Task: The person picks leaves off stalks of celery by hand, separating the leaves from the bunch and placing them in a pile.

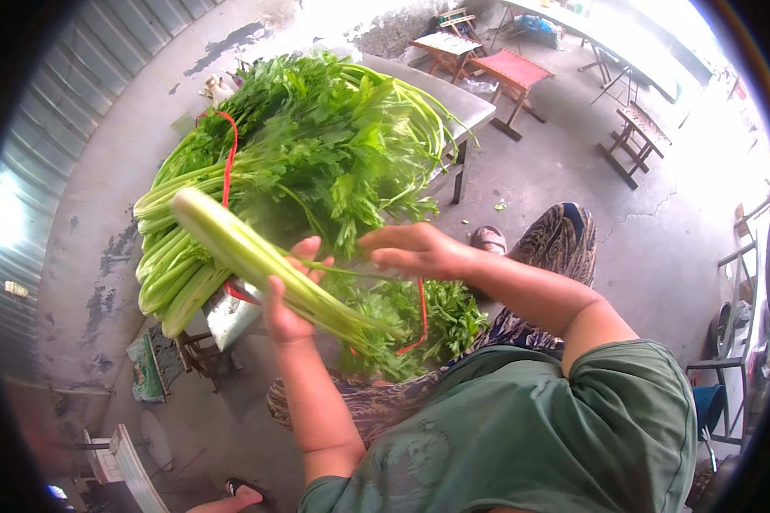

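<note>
My left hand (292,304) holds a thick celery bunch (250,247), its pale base up to the left and its leafy end down to the right. My right hand (417,250) is raised beside it with fingers stretched out, and nothing shows in its grasp. One thin stem passes just below those fingers. Beyond both hands lies a large heap of leafy celery (321,141), with a red strap (229,160) across it. More celery leaves (449,314) lie low by my lap, crossed by a red band (423,314).
The heap rests on a grey table (471,112). Folding stools, one with a red seat (510,67) and another (641,131), stand on the concrete floor. A metal rack (718,364) is at the right. Another person's foot (247,494) shows at the bottom left.
</note>
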Demonstrator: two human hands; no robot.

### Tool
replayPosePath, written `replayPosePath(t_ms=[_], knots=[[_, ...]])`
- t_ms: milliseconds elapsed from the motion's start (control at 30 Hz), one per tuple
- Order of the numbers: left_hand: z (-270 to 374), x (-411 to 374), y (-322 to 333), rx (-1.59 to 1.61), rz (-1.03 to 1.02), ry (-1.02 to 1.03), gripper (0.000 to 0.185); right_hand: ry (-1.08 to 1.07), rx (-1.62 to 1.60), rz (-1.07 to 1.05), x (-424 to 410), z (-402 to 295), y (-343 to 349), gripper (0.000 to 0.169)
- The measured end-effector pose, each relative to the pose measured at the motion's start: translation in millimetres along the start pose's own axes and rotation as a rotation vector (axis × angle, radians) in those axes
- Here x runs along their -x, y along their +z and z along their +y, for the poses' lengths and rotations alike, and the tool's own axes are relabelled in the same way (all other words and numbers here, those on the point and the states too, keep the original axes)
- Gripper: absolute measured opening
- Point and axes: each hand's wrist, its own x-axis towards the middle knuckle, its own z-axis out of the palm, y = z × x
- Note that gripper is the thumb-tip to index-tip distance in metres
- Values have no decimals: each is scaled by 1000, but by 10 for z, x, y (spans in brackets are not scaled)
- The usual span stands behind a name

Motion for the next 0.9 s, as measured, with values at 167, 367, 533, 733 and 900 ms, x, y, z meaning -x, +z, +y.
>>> replayPosePath(t_ms=[167,367,533,733,900], knots=[[-196,-28,380,-26,-50,-93,55,5,51,36,-54,-121,206,26],[86,-42,-31,165,146,33,52,47,8,690,-35,0,-583,23],[358,-53,-447,444,230,146,56,-8,781,722,-848,658,-2106,31],[548,91,-509,348,437,310,53,-349,577,470,-1065,-313,-1117,31],[533,-32,-309,304,447,335,53,-290,376,-97,-412,-286,410,63]])
